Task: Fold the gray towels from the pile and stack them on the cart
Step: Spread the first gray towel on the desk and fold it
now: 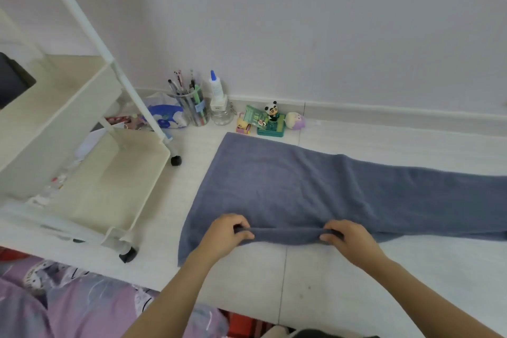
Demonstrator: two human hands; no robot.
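A blue-gray towel lies spread flat on the white tiled floor and runs off the right edge of the view. Along its near edge my left hand and my right hand each pinch a raised fold of the cloth, about a forearm's length apart. The fold forms a low ridge between them. The cream cart with white posts and black wheels stands to the left of the towel. A dark folded item sits in its upper tray at the far left edge.
Against the white wall behind the towel stand a pen cup, a glue bottle on a glass jar, a blue tissue pack and small toys. Purple patterned fabric covers the bottom left.
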